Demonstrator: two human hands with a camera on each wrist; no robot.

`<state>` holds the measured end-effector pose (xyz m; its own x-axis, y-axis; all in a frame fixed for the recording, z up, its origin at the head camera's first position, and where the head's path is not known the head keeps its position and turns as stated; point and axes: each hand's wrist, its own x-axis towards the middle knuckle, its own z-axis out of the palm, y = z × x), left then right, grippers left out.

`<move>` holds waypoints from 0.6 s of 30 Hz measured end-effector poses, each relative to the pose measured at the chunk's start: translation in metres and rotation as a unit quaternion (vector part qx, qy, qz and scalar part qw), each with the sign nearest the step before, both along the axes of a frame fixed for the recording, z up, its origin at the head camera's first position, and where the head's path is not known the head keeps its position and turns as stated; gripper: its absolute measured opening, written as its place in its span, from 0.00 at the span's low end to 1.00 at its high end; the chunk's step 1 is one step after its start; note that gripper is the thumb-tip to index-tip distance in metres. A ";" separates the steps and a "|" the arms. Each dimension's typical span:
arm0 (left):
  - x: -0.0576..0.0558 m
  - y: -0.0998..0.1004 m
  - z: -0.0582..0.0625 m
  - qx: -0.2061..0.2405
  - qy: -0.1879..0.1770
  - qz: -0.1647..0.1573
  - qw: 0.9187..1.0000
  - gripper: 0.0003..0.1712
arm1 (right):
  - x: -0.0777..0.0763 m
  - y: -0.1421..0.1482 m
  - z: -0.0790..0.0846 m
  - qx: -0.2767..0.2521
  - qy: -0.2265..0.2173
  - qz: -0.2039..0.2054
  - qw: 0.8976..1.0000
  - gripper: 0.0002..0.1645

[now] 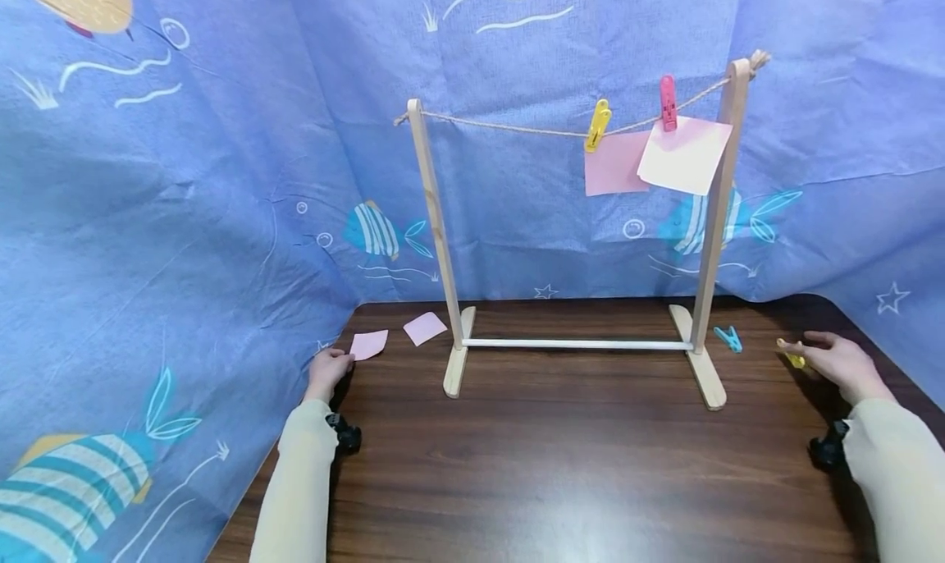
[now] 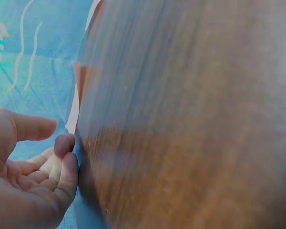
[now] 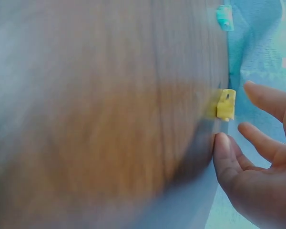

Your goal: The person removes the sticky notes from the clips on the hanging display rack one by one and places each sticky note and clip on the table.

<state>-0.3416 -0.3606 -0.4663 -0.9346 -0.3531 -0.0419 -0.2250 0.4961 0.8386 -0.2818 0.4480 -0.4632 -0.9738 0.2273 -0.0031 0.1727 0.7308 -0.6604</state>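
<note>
Your left hand (image 1: 330, 372), thumb and fingertips apart, is at the near corner of the left note (image 1: 368, 345) on the bench (image 1: 561, 432); ease a fingertip under that edge so the pinch doesn't crease it. Right of the rack (image 1: 437, 226) and blue clip (image 1: 728, 339), the yellow clip (image 1: 795, 360) sits by your right hand (image 1: 839, 366), fingers spread; find its handle end before squeezing.

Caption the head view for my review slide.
Left hand at a pink note, right hand at a yellow clip, wooden rack standing between them.
</note>
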 end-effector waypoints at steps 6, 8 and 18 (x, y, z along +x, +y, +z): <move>0.005 -0.004 0.003 0.043 0.017 -0.010 0.999 0.23 | 0.009 0.001 0.003 -0.025 -0.001 -0.004 1.000 0.43; 0.005 -0.004 0.005 0.059 0.026 -0.007 0.998 0.22 | 0.010 0.000 0.004 -0.033 -0.002 -0.009 0.999 0.42; -0.006 0.025 0.055 0.092 0.084 -0.019 0.992 0.19 | 0.011 -0.003 0.052 -0.041 0.019 -0.001 0.999 0.49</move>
<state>-0.3480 -0.3355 -0.4111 -0.9465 -0.3179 0.0551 -0.0583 0.3364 0.9399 -0.2705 0.4450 -0.4110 -0.9730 0.2302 0.0147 0.1484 0.6739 -0.7238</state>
